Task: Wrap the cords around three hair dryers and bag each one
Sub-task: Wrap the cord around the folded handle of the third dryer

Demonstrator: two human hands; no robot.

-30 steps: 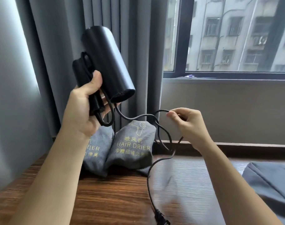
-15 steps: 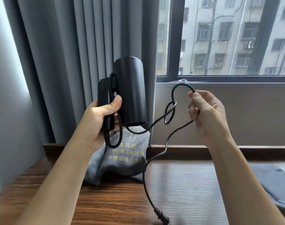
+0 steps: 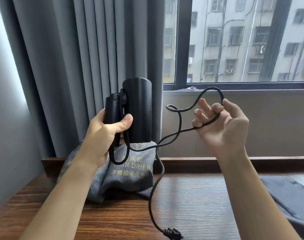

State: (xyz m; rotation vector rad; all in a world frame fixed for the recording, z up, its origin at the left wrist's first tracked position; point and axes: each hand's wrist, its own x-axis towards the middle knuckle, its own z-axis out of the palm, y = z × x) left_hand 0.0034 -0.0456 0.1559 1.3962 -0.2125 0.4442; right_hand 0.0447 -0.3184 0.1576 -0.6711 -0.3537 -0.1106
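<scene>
My left hand (image 3: 102,135) grips the folded handle of a black hair dryer (image 3: 139,110), held upright above the table with a few cord turns hanging below the handle. Its black cord (image 3: 179,134) loops out to the right, where my right hand (image 3: 222,125) holds it up between thumb and loosely spread fingers. From there the cord drops to the wooden table (image 3: 191,205), with the plug (image 3: 172,232) lying near the front edge. Two filled grey bags (image 3: 130,172) printed "HAIR DRIER" sit behind my left forearm.
A flat grey cloth bag (image 3: 289,201) lies on the table at the right. Grey curtains (image 3: 78,66) hang behind the dryer, and a window with a low wall runs along the back. A pale wall stands at the left.
The dryer came down and turned upright in my left hand. My right hand rose and swung right, lifting a large loop of cord, and its fingers have spread more open.
</scene>
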